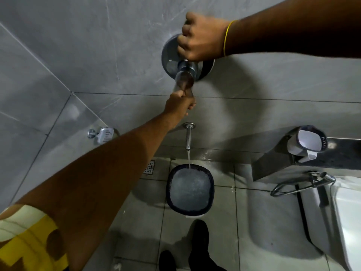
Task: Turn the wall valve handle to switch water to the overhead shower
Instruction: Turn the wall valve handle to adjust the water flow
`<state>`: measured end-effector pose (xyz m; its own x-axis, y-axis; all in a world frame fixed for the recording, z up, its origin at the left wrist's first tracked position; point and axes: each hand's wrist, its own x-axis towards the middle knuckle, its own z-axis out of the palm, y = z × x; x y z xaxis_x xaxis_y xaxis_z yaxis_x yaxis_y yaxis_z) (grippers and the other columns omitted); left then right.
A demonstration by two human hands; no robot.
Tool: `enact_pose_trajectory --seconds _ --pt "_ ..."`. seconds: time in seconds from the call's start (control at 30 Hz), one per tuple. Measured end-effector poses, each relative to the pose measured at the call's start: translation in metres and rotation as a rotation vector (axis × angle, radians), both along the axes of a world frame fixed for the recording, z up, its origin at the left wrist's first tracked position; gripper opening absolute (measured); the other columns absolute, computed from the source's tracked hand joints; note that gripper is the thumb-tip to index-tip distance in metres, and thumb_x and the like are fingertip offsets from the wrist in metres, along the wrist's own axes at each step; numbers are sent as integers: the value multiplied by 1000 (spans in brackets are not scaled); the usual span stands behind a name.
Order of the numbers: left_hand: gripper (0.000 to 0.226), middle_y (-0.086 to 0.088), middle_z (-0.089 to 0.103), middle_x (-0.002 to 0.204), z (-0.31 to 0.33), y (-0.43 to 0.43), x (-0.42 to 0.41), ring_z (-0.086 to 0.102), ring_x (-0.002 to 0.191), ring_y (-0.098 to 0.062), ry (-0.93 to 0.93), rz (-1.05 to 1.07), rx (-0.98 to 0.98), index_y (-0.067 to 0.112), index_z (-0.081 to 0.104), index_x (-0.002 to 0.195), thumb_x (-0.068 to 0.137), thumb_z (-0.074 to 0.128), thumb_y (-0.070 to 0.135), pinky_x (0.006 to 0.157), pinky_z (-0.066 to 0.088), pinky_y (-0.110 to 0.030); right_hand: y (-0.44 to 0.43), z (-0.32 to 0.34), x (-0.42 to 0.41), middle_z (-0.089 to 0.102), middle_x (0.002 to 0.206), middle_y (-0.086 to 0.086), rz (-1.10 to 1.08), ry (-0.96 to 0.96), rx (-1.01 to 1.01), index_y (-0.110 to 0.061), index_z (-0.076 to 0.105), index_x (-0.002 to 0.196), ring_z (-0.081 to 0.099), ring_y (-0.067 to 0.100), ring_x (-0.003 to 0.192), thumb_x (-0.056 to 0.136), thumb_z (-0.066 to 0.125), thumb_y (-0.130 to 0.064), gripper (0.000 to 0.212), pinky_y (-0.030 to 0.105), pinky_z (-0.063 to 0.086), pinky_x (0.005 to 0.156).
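A round chrome valve plate is set in the grey tiled wall, with a chrome knob sticking out below its middle. My right hand is closed over the valve handle at the top of the plate, and the handle itself is hidden under my fingers. My left hand reaches up from below and pinches something just under the knob; what it holds is hidden. Below, a chrome spout pours a stream of water into a dark-rimmed bucket on the floor.
A chrome soap dish hangs on the left wall. A floor drain lies left of the bucket. A mug sits on a dark ledge at right, above a jet spray and a white toilet. My shoes stand near the bucket.
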<state>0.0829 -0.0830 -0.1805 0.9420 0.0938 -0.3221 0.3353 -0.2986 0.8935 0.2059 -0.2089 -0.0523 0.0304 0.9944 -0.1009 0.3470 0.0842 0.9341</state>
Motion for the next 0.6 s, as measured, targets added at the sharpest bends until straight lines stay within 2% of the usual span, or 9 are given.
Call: enact_pose_trajectory --seconds 0.07,0.13,0.2,0.23,0.3,0.37,0.43,0.5,0.6 --pt "23 -16 74 112 -3 10 -8 69 110 -35 12 -91 159 10 69 106 89 67 26 93 56 -45 -1 6 0 70 73 5 -63 57 -10 -15 58 85 73 25 67 94 57 -19 10 30 50 67" --pt "26 -8 72 109 -8 24 -21 67 107 -30 -9 -197 283 15 70 112 90 68 29 87 56 -34 -6 4 -7 71 65 4 -196 131 11 -19 62 76 74 23 59 88 58 -21 13 24 49 60" --pt "29 0 69 108 -9 42 -31 66 106 -24 -14 -272 390 18 69 118 93 67 31 76 49 -23 -12 -9 -16 73 61 5 -332 249 205 -15 68 73 73 24 54 86 61 -25 17 23 50 57" --pt "31 -1 69 111 -7 52 -34 67 108 -24 -15 -282 433 17 69 121 94 66 33 77 49 -24 -12 -17 -24 75 64 9 -436 357 357 -11 71 76 75 29 57 87 62 -24 19 27 54 59" --pt "34 -9 72 117 0 73 -39 69 109 -27 -82 -273 484 12 68 122 95 67 33 89 53 -31 -6 -31 -39 78 80 22 -668 637 653 -2 73 91 76 43 73 95 59 -19 22 41 58 66" --pt "34 -13 72 120 13 94 -45 68 111 -31 -189 -260 537 9 67 122 96 67 31 98 55 -40 1 -41 -48 78 95 27 -837 775 830 -1 71 106 76 47 88 101 55 -21 26 46 58 73" --pt "40 -15 67 132 29 112 -46 62 125 -35 -280 -219 644 8 64 130 96 66 29 109 49 -42 4 -41 -54 77 106 24 -891 811 870 -6 67 116 76 44 96 102 52 -26 29 46 59 75" --pt "50 -15 54 152 55 127 -46 49 144 -34 -354 -160 732 7 56 142 97 64 27 121 33 -37 1 -34 -66 73 118 21 -902 846 893 -9 60 127 73 43 103 100 52 -24 32 47 59 79" --pt "61 -18 38 164 102 142 -45 34 156 -33 -522 -137 842 2 45 153 100 56 31 129 21 -37 -15 -5 -92 64 131 19 -899 918 1019 -9 53 136 66 41 116 90 61 -21 48 44 55 93"
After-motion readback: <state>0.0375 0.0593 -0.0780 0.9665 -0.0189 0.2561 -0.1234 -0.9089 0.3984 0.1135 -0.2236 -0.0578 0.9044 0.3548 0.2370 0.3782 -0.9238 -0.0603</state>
